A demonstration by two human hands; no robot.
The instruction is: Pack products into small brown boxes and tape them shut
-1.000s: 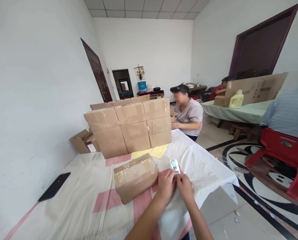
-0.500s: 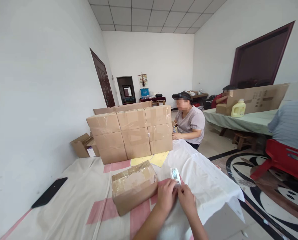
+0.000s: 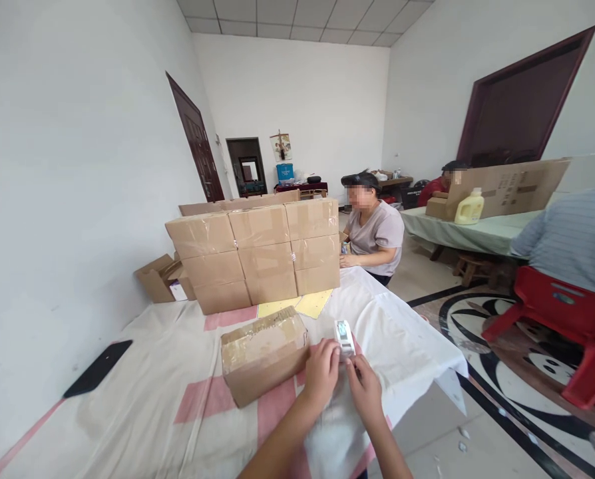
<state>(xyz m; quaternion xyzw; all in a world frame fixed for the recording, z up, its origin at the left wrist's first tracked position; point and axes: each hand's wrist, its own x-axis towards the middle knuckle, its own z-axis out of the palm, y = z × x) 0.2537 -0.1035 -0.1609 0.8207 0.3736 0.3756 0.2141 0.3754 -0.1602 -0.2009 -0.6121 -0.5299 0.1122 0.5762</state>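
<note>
My left hand [image 3: 321,371] and my right hand [image 3: 363,388] meet over the cloth-covered table [image 3: 152,372], close to its right edge. Between their fingertips stands a small white packet [image 3: 344,337] with a blue-green print, held upright by both hands. A taped cardboard box [image 3: 263,354] lies just left of my left hand. Behind it rises a wall of sealed cardboard boxes [image 3: 257,256], three high.
A black phone [image 3: 96,377] lies at the table's left. Yellow sheets [image 3: 297,305] sit under the stack. A seated person [image 3: 372,229] works at the far end. Right: a red plastic chair [image 3: 552,309], another person's back, a green table with a yellow jug [image 3: 470,207].
My hands have lifted the white packet a little and shifted slightly left. The view has tilted; the boxes and the phone have stayed in place.
</note>
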